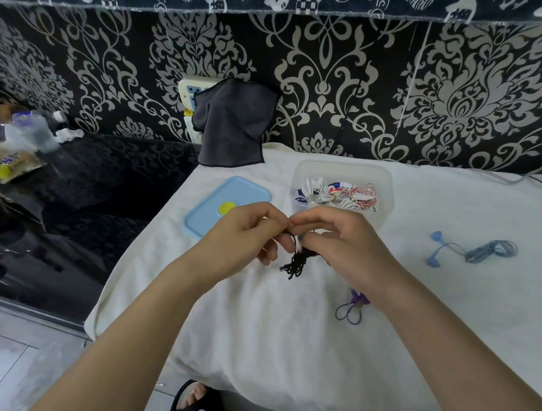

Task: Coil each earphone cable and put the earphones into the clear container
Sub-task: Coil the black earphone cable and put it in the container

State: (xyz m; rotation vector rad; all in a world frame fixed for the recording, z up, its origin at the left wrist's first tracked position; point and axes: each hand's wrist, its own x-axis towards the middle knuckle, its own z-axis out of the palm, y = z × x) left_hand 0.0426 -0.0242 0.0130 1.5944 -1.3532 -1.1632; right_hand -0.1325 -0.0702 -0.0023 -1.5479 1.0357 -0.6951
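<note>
Both hands meet above the white-covered tabletop (283, 339). The left hand (247, 233) and the right hand (342, 245) pinch a black earphone cable (297, 264), whose bundled loops hang down between them. Behind the hands stands the clear container (343, 176), holding coiled white and red earphones (337, 193). A light blue lid (209, 212) lies just left of it. Blue earphones (472, 253) lie well to the right; a purple cable (350, 309) lies partly under the right forearm.

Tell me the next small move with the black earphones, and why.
Probably finish the wrap: both hands, left hand and right hand, pinch the black earphones, whose bundled cable hangs loose. Then drop it into the clear container just behind, lid off.
</note>
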